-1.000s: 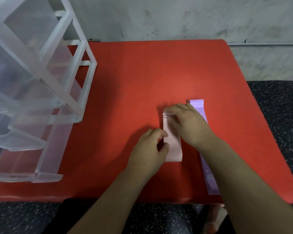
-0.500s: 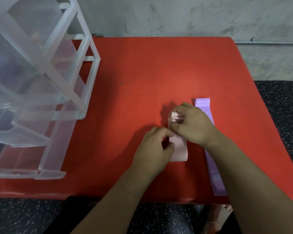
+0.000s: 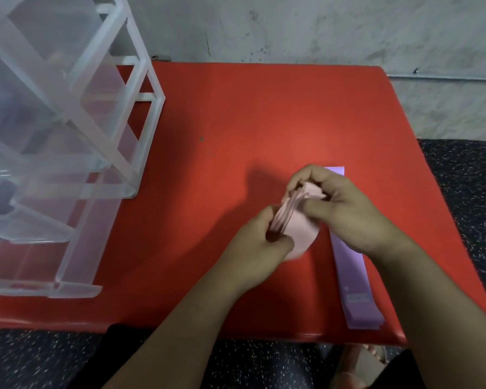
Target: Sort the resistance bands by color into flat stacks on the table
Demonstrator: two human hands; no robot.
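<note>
Pinching pale pink bands (image 3: 302,233), bunched, edges fanned: left hand (image 3: 257,244) near end, right hand (image 3: 348,211) far end. Purple stack (image 3: 350,272) flat alongside.

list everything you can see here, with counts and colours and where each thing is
table: one, red, fills the middle of the view
drawer unit: one, clear plastic, on the table's left side
pink bands: one bunch, number of layers unclear, pale pink, lifted off the table between both hands
purple bands: one flat stack, number unclear, lilac, on the table right of the pink ones, partly under the right forearm
wall: one, grey, behind the table
floor: dark, speckled, right of and below the table
left hand: one, grips the near end of the pink bunch
right hand: one, grips the far end of the pink bunch
</note>
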